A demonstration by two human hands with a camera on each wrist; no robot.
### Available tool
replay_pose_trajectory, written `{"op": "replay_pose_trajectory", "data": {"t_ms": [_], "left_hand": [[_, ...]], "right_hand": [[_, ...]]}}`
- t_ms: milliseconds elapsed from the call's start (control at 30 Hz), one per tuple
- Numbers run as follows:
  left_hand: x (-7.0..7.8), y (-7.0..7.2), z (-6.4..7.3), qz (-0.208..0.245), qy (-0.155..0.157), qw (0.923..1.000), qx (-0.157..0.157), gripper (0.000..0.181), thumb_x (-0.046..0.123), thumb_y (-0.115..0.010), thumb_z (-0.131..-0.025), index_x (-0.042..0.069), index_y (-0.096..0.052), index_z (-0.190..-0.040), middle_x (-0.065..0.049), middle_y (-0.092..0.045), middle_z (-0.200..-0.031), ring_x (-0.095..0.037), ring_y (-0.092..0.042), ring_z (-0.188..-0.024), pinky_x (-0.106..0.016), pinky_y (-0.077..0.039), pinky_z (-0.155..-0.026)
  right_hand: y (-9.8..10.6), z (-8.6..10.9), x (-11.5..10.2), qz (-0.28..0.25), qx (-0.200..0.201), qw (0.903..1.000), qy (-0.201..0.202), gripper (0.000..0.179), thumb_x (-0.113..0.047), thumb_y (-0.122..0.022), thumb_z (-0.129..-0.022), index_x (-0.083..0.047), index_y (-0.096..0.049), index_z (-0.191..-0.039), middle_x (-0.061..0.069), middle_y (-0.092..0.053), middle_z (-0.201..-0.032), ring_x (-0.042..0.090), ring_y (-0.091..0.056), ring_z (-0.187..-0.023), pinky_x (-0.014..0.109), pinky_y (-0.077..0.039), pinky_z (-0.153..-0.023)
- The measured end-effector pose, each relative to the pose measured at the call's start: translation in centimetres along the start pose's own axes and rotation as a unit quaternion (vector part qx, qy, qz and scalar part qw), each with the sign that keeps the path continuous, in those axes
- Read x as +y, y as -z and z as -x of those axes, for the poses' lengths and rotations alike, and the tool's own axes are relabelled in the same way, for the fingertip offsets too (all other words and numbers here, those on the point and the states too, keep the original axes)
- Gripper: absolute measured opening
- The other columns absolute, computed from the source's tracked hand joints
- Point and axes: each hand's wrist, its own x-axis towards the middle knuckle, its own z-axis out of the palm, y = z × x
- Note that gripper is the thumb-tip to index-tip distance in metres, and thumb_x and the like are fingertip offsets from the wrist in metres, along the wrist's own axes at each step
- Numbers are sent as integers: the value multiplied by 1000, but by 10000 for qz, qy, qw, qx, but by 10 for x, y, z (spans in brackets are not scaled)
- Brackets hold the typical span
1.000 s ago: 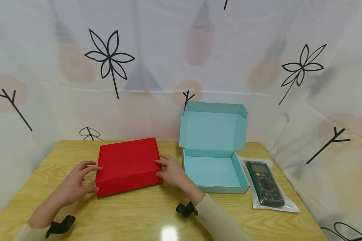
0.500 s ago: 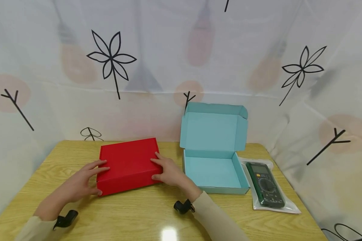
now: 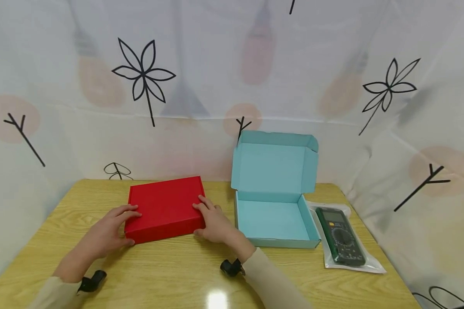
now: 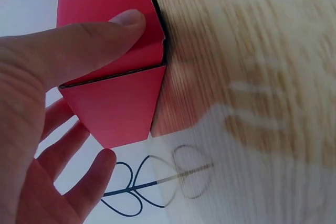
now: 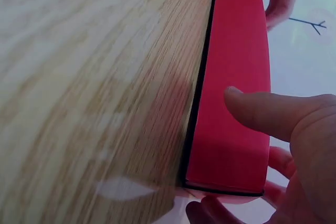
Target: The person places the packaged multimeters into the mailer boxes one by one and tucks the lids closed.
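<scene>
A closed red cardboard box sits slightly turned on the wooden table, left of centre. My left hand grips its near left corner, two fingers over the top and the thumb low at the front. In the left wrist view, that thumb lies across the red front face, and the other fingers reach past the box's end. My right hand holds the near right corner, fingertips on the top edge. Its thumb presses the front face in the right wrist view.
Right of the red box stands a light blue cardboard box, its lid raised and nothing inside. Beside that lies a dark multimeter in a clear plastic bag. A patterned cloth hangs behind the table.
My left fingers have moved from the red box's side onto its top, and my right fingers have shifted inward. The box's lower front edge has shifted slightly away from me.
</scene>
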Motion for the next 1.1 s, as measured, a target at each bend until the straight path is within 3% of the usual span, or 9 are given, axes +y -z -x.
{"op": "replay_pose_trajectory", "data": {"t_ms": [300, 533, 867, 1100], "left_hand": [[3, 3, -3, -475, -46, 9987, 156, 68, 15, -95, -63, 10, -65, -124, -17, -51, -136, -42, -46, -123, -53, -56, -81], [6, 4, -4, -494, -17, 9987, 112, 68, 16, -95, -63, 10, -65, -125, -18, -51, -137, -43, -46, -123, -53, -55, -82], [8, 0, -6, -609, 172, 9980, 85, 69, 15, -95, -62, 8, -65, -125, -19, -53, -135, -44, -45, -124, -54, -56, -80], [9, 0, -6, -761, 185, 9968, 160, 69, 16, -95, -62, 9, -66, -125, -18, -54, -134, -42, -48, -122, -53, -56, -78]], "right_hand": [[0, -3, -2, 280, 77, 9996, -55, 81, -18, -82, -82, -26, -43, -152, 1, -24, -161, 36, -36, -136, 39, -53, -90], [2, -5, -4, 470, 241, 9986, -16, 76, -14, -82, -81, -24, -49, -149, 4, -31, -157, 31, -37, -138, 47, -45, -103], [-3, -8, -5, 783, 613, 9950, 1, 67, -13, -82, -81, -21, -56, -142, 6, -38, -152, 30, -41, -136, 49, -38, -108], [-5, -8, -6, 864, 869, 9925, -11, 62, -12, -82, -81, -21, -61, -138, 6, -43, -149, 30, -44, -134, 44, -43, -105]]}}
